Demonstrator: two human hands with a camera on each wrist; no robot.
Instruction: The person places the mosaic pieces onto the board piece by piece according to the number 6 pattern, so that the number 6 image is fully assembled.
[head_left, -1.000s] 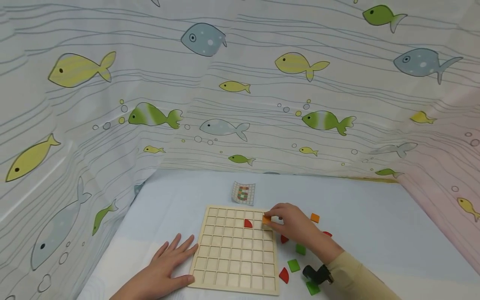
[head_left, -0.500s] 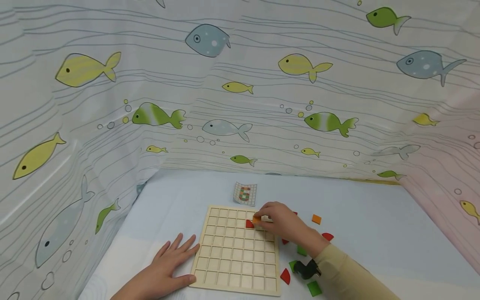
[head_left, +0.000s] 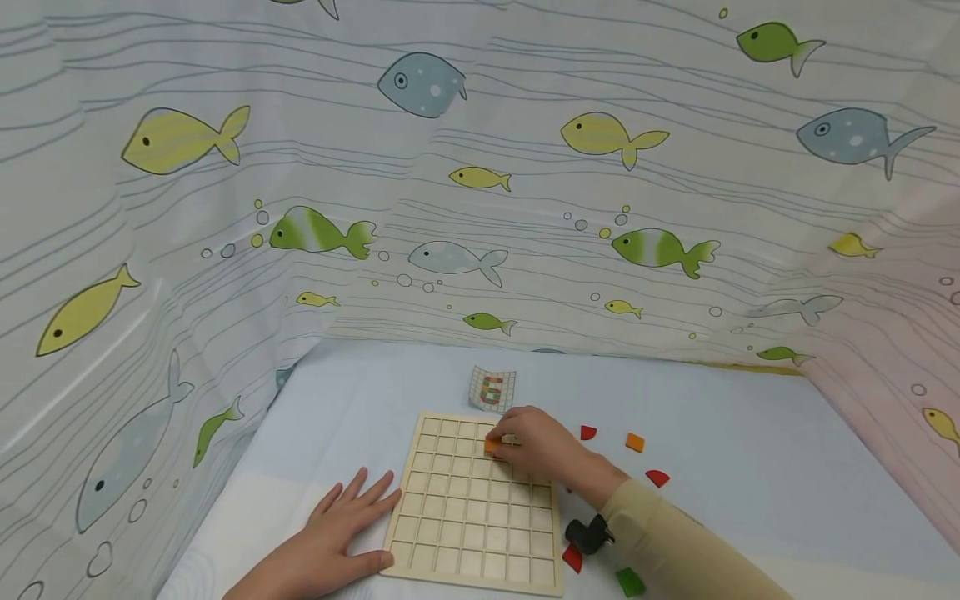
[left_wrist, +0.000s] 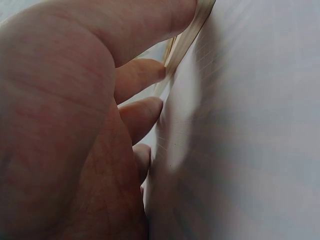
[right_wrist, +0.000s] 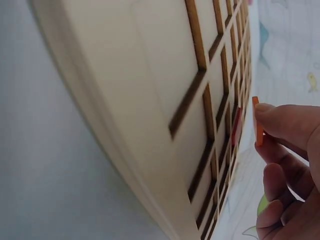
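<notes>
Between thumb and fingertips, the right hand (head_left: 542,443) pinches an orange square tile (head_left: 491,447) over the upper rows of the wooden grid board (head_left: 446,506). In the right wrist view the orange tile (right_wrist: 258,121) stands on edge in the right hand (right_wrist: 292,165), just off the board's surface (right_wrist: 165,90), and a red piece (right_wrist: 236,126) lies in the grid nearby. The left hand (head_left: 322,537) lies spread on the table, its thumb and a fingertip touching the board's left edge. The left wrist view shows the left hand (left_wrist: 75,120) against that edge.
Behind the board lies a small patterned card (head_left: 492,390). Right of the board are an orange tile (head_left: 635,442), red quarter pieces (head_left: 657,477) and a green tile (head_left: 630,582). A fish-print cloth hangs around the table.
The right hand has moved left over the board with the orange tile, which now covers the spot where the red piece showed in the head view. The left hand stays in place.
</notes>
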